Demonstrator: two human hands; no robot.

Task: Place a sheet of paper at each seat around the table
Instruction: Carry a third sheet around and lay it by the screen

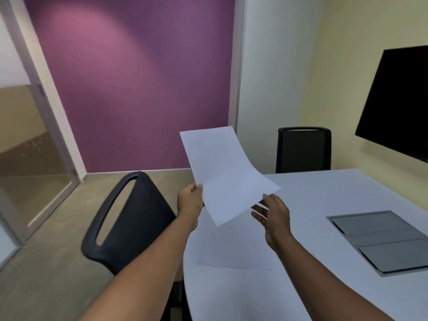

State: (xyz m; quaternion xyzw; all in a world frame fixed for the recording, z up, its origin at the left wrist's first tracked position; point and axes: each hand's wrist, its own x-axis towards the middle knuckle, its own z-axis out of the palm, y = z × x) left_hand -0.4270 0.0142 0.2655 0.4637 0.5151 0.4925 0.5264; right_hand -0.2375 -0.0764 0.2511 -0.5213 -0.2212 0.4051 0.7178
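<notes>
The left hand point(190, 199) pinches a sheet of paper point(225, 174) in its fingers above the counter point(312, 262); the right hand point(273, 216) hovers beside it, fingers spread. Another sheet point(234, 251) lies below, near a black chair point(129, 218).

Soft, even indoor light fills my view, with a brighter pool from above washing the upper left of the purple wall point(139, 77). The sheet point(224, 174) I hold casts only a faint shadow on the pale table point(324, 286). The whole picture is slightly soft; the near chair point(139, 216) on the left smears with blur. Straight lines bow outward toward the edges, and the dark screen point(398, 100) far right shows no glare.
</notes>
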